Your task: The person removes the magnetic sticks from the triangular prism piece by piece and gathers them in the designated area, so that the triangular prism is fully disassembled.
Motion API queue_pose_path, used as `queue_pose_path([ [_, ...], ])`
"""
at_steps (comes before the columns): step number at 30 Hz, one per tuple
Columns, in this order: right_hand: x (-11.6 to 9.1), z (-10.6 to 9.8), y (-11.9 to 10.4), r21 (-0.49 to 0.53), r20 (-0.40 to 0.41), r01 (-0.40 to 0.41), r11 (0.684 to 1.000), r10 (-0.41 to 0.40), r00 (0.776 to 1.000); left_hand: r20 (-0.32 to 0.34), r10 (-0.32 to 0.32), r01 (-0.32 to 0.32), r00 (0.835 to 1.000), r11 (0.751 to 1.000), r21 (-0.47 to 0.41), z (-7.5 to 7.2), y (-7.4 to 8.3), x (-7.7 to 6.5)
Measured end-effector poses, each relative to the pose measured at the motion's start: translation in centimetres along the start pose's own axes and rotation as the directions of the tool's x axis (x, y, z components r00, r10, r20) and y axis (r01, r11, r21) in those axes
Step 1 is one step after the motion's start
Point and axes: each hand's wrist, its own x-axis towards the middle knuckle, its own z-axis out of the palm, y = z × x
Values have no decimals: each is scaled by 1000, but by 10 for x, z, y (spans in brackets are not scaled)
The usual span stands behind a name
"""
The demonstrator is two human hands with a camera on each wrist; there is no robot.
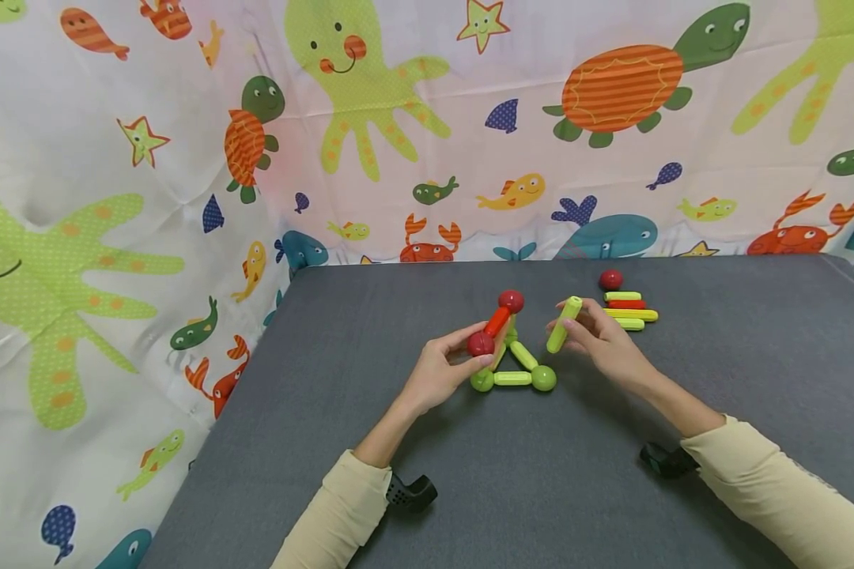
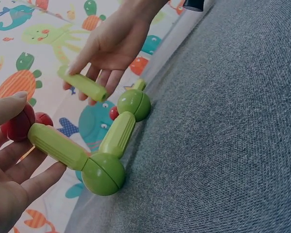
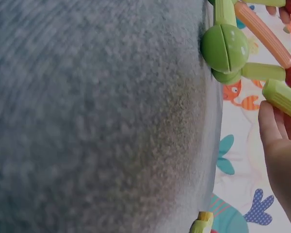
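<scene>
My left hand (image 1: 437, 371) pinches a red ball (image 1: 480, 344) at the top of a ball-and-rod frame. From that ball a red rod (image 1: 497, 322) runs to a second red ball (image 1: 511, 301). Below, green balls (image 1: 544, 378) and green rods (image 1: 512, 379) form a triangle on the table. The left wrist view shows an upright green rod (image 2: 58, 146) joining the held red ball to a green ball (image 2: 104, 174). An orange rod (image 3: 266, 35) slants across the frame in the right wrist view. Right of the frame, my right hand (image 1: 605, 346) pinches a loose green rod (image 1: 564, 325), tilted and apart from it.
Behind my right hand, a loose red ball (image 1: 610, 280) lies on the grey table (image 1: 341, 332) beside a row of green, red and yellow rods (image 1: 633, 314). A sea-animal cloth (image 1: 398, 158) hangs along the table's back and left edges.
</scene>
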Motion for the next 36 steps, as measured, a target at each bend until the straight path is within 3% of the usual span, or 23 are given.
queue_pose_path([
  [9,-3,-11,4,192,-167,13,981,20,986,-4,-8,8,1000,1000,-4,0,0,-1],
  [13,-6,-19,7,357,-256,26,934,71,964,-2,-9,9,1000,1000,-3,0,0,-1],
  [18,-10,-32,10,555,-355,48,831,185,916,-3,-4,4,1000,1000,-3,0,0,0],
  [22,-14,-42,13,629,-398,39,776,279,874,-4,3,-3,1000,1000,-5,0,0,0],
  [27,-15,-47,13,666,-456,18,745,388,801,-5,10,-10,1000,1000,-6,0,1,0],
  [31,-16,-48,15,663,-498,4,749,436,750,-5,11,-11,1000,1000,-9,1,1,0],
  [36,-19,-50,17,674,-512,1,739,467,721,-6,8,-8,1000,1000,-9,1,1,0],
])
